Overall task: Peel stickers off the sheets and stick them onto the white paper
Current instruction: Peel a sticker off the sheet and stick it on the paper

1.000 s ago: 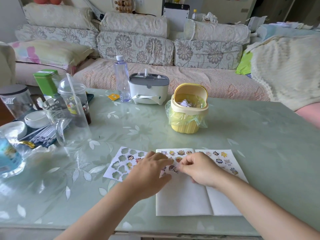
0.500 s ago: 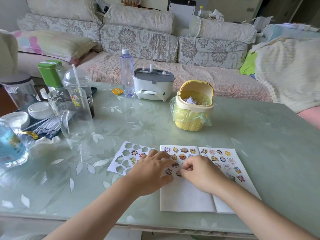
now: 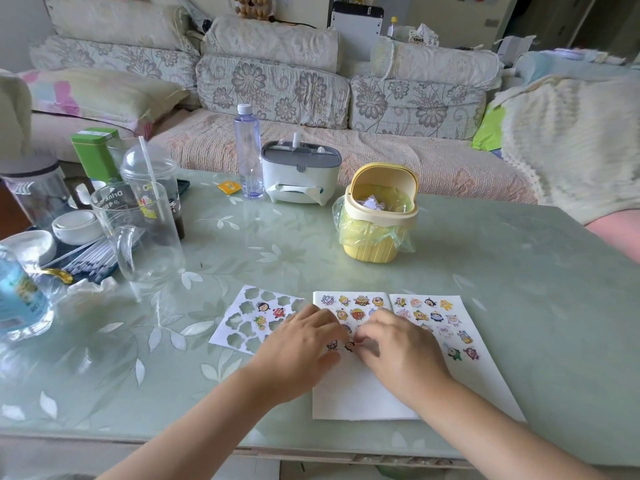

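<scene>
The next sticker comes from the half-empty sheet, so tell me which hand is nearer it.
Left. The left hand lies at the right edge of the half-empty sheet; the right hand is farther right, over the white paper, beyond the left hand.

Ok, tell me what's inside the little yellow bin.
The small yellow plastic bin holds a thin green plastic liner bag and crumpled white paper scraps near its top. Anything deeper is hidden by the scraps and the bin's wall.

Green leaf-print table (image 3: 485,271) up front, floral-covered sofa (image 3: 277,84) behind it with loose cushions, soft daylight, pale wall (image 3: 14,22).
</scene>
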{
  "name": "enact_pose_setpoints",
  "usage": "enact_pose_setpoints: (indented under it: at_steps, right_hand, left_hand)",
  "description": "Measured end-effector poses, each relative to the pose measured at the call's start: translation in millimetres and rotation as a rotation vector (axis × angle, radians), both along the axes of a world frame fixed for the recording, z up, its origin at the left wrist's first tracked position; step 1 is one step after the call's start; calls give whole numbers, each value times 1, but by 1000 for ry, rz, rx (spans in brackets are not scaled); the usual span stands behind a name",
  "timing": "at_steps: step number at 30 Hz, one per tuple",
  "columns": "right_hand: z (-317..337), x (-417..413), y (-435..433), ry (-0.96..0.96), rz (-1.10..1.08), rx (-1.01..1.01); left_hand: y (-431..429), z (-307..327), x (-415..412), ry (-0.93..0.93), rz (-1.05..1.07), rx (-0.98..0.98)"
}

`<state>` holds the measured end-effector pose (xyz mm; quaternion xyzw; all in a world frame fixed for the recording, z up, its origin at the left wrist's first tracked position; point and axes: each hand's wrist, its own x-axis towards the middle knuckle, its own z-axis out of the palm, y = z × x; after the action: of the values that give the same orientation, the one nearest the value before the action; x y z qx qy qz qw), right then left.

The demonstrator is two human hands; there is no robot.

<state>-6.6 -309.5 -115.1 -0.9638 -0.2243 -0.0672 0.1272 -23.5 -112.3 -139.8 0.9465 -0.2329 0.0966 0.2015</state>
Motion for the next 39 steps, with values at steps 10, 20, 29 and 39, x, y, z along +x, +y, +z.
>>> enact_pose_setpoints:
  at_steps: [10, 20, 29, 39]
  right_hand:
    - [-5, -25, -15, -67, 137, -205]
    - [-7, -20, -3, -73, 91, -254]
    - [-7, -26, -17, -25, 168, -261]
    - [-6, -27, -8, -2, 157, -267]
  left_hand:
    - [-3, -15, -16, -188, -1, -22]
    - [-7, -12, -23, -179, 17, -11]
    - [-10, -13, -23, -167, 44, 18]
    - [-9, -9, -25, -169, 5, 87]
